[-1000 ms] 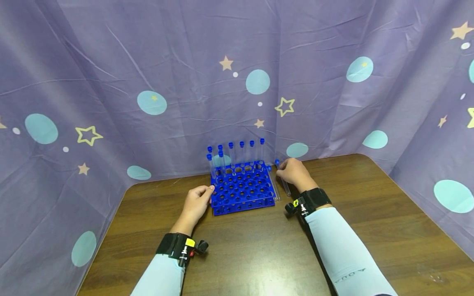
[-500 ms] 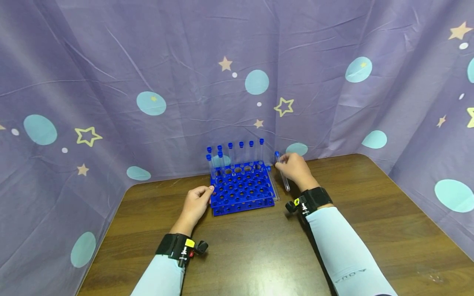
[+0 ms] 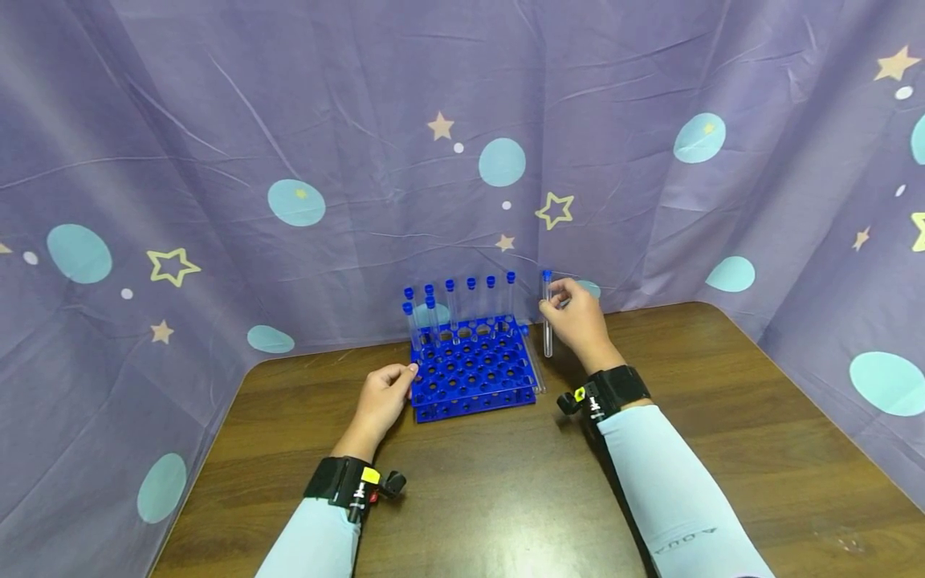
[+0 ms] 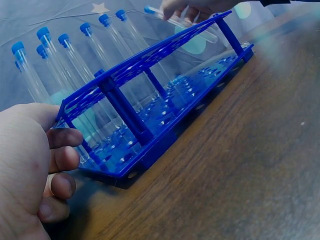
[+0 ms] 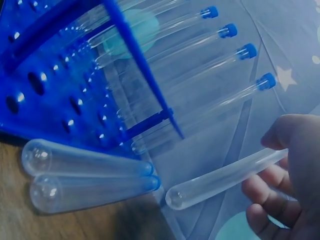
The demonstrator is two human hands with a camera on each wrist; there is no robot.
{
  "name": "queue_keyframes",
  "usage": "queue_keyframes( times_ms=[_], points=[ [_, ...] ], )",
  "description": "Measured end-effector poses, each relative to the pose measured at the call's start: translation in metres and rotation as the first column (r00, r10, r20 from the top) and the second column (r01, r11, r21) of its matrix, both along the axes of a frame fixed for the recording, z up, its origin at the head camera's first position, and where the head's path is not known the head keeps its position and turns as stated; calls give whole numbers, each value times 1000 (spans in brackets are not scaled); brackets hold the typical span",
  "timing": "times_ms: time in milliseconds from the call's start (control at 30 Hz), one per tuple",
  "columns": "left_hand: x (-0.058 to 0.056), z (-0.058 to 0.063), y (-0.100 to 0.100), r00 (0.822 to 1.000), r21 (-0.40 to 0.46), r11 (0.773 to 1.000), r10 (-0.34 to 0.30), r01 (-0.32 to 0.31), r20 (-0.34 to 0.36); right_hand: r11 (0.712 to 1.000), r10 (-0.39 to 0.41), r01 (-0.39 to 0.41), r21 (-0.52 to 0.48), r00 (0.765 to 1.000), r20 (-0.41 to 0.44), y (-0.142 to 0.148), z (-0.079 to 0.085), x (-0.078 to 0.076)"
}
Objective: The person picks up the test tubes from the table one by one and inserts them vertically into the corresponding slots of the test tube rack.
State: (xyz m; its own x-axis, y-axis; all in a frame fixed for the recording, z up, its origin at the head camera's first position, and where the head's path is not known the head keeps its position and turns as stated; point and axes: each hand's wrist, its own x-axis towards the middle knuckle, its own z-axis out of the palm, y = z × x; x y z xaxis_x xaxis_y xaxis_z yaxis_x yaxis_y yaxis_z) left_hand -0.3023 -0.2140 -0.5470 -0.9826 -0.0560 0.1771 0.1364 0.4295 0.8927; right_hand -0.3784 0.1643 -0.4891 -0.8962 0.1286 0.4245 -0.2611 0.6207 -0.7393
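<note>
A blue test tube rack [image 3: 473,365] stands on the table with several blue-capped test tubes [image 3: 472,297] upright in its back row and left end. My left hand [image 3: 386,393] holds the rack's left end, thumb at the top plate and fingers curled below, as the left wrist view shows. My right hand [image 3: 578,317] pinches a clear blue-capped test tube [image 3: 548,321] between thumb and fingers. That tube hangs nearly upright, right of the rack and apart from it. Two more test tubes [image 5: 90,175] lie side by side on the table along the rack's right end.
A wooden table [image 3: 462,498] carries everything. Behind the rack hangs a purple curtain [image 3: 390,160] with stars and dots, close to the table's back edge. Many holes in the rack's front rows [image 3: 470,377] hold no tubes.
My right hand has lifted the test tube off the table and turned it from slanted to nearly upright. My left hand and the rack have stayed in place.
</note>
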Motion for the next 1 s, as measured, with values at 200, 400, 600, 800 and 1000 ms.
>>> queue_keyframes(
  times_ms=[200, 400, 600, 800, 1000],
  points=[
    [0, 0, -2, 1000, -9, 1000, 7, -7, -8, 998, -5, -2, -60, 993, -117, -6, 13, 5],
    [-1, -1, -2, 1000, -20, 1000, 2, -2, -5, 995, 9, -32, -96, 972, -236, -12, 27, 12],
    [1, 0, -1, 1000, -5, 1000, -8, 8, -2, 989, 68, -109, -104, 938, -340, -23, 41, 22],
    [1, 3, 0, 1000, -6, 1000, -14, 14, -7, 975, 178, -213, -59, 915, -361, -44, 51, 31],
    [2, 2, -1, 1000, -3, 1000, -7, 7, -2, 964, 239, -263, -30, 914, -330, -68, 55, 37]
  ],
)
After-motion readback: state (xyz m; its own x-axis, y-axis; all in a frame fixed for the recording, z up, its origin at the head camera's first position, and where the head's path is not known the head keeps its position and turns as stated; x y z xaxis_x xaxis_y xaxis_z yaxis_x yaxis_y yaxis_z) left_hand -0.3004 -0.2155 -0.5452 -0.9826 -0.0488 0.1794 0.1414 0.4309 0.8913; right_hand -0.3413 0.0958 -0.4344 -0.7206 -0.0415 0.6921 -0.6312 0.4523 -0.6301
